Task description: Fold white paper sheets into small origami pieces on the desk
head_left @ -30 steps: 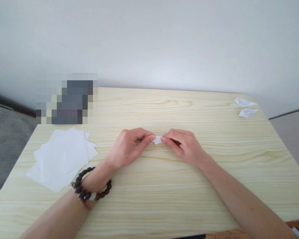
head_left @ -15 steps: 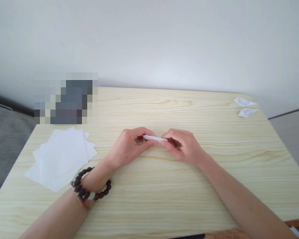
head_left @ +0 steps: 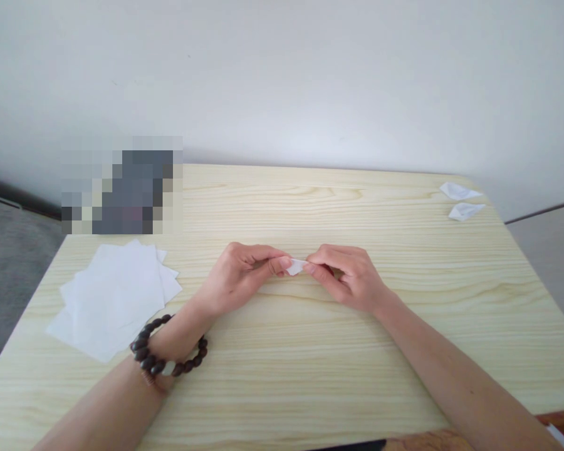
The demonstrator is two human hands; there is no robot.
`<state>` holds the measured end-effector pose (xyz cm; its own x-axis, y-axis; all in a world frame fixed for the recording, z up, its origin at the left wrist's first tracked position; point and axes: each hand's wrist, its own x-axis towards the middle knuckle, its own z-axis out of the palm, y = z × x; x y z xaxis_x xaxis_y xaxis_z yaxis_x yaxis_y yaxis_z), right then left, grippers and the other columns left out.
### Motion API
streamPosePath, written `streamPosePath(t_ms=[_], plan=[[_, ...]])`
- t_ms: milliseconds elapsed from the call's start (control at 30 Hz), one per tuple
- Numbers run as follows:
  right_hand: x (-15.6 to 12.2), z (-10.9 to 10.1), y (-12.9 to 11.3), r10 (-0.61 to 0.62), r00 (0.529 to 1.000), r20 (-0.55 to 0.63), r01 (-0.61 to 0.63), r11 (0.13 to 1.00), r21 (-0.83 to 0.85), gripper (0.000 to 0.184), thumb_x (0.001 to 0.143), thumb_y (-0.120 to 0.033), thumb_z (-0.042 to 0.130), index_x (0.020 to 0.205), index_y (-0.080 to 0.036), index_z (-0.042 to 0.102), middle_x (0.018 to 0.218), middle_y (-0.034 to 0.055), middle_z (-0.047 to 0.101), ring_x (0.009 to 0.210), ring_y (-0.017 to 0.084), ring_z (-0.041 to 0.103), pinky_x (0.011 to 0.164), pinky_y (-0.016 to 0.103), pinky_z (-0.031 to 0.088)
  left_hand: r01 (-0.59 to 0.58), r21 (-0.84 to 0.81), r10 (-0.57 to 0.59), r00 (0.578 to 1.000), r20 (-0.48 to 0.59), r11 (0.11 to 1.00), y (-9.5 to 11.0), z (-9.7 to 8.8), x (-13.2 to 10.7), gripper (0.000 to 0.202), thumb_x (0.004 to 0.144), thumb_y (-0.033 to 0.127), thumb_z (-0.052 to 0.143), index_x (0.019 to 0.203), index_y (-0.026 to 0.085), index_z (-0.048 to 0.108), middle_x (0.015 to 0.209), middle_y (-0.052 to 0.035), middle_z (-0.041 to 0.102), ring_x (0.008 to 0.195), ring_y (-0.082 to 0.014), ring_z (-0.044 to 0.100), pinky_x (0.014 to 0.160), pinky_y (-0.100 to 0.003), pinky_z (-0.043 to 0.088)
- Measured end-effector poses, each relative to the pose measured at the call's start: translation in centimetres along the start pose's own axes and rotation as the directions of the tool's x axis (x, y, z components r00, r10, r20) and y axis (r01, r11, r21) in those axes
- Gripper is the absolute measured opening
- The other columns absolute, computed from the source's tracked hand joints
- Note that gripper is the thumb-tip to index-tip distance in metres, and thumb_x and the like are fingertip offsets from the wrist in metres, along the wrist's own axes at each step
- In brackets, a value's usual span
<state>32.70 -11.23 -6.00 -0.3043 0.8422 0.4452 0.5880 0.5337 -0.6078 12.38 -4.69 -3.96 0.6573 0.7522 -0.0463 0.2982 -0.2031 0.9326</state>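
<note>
A small folded piece of white paper (head_left: 296,267) is held between my two hands over the middle of the table. My left hand (head_left: 244,275) pinches its left end between thumb and fingers; a dark beaded bracelet (head_left: 162,363) circles that wrist. At the paper's right end, the thumb and index finger of my right hand (head_left: 348,272) are closed on it. Much of the paper is covered by my fingertips, so its full shape is hidden.
Several loose white sheets (head_left: 117,294) lie fanned in a pile at the left. Two folded white paper pieces (head_left: 467,211) rest near the far right corner of the wood-grain table (head_left: 282,382). A blurred dark object (head_left: 131,194) stands at the back left, by the wall.
The folded paper has turned in my fingers: a long narrow strip before, it now shows a short flap pointing down. My left fingers have shifted their grip; the right hand has barely moved.
</note>
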Motion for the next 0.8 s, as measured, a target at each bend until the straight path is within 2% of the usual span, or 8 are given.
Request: streamPosePath(t_ms=[167,333,467,633,800], plan=[[-0.04,0.12,0.06,0.065,0.998,0.007,-0.065,0.998,0.003,0.015,0.092,-0.019,0.052,0.080,-0.015,0.061,0.064,-0.0024,0.055,0.052,0.005,0.044,0.053,0.019,0.033,0.031,-0.019,-0.031,1.000,-0.001,0.999,-0.34,0.15,0.01,0.029,0.087,0.040,0.056,0.083,0.017,0.074,0.075,-0.0014,0.074,0.072,-0.0154,0.067,0.067,-0.021,0.050],[-0.17,0.07,0.08,0.114,0.993,0.032,-0.116,0.991,0.061,0.012,0.089,-0.022,0.055,0.081,-0.015,0.060,0.064,-0.0031,0.054,0.052,0.005,0.044,0.051,0.017,0.034,0.044,-0.048,-0.045,0.999,-0.015,0.998,-0.77,0.62,0.05,0.024,0.078,0.038,0.069,0.088,0.017,0.074,0.081,-0.0019,0.075,0.073,-0.0154,0.066,0.066,-0.022,0.049],[-0.22,0.25,0.11,0.064,0.996,0.059,-0.066,0.998,0.017,0.010,0.087,-0.024,0.060,0.084,-0.015,0.061,0.065,-0.0030,0.054,0.053,0.006,0.044,0.053,0.019,0.034,0.017,-0.018,-0.018,0.999,-0.027,1.000,-0.86,0.68,0.00,0.020,0.077,0.034,0.071,0.086,0.017,0.073,0.076,-0.0012,0.073,0.068,-0.0133,0.063,0.063,-0.021,0.048],[-0.25,0.35,0.32,-0.030,0.993,0.110,0.034,0.999,-0.040,0.013,0.091,-0.020,0.052,0.084,-0.016,0.062,0.063,-0.0026,0.053,0.055,0.008,0.043,0.056,0.022,0.033,-0.001,-0.040,0.000,1.000,-0.028,0.999,-0.35,0.69,-0.18,0.014,0.077,0.031,0.071,0.077,0.017,0.075,0.076,-0.0016,0.074,0.067,-0.0140,0.065,0.062,-0.021,0.048],[-0.27,0.26,0.70,-0.092,0.981,0.168,0.094,0.996,-0.003,0.013,0.093,-0.018,0.050,0.092,-0.015,0.063,0.067,-0.0003,0.060,0.061,0.010,0.049,0.060,0.023,0.035,-0.001,-0.047,0.000,1.000,-0.020,0.999,-0.11,0.71,-0.24,0.008,0.075,0.021,0.073,0.077,0.014,0.076,0.076,-0.0041,0.075,0.066,-0.0127,0.065,0.061,-0.020,0.048]])
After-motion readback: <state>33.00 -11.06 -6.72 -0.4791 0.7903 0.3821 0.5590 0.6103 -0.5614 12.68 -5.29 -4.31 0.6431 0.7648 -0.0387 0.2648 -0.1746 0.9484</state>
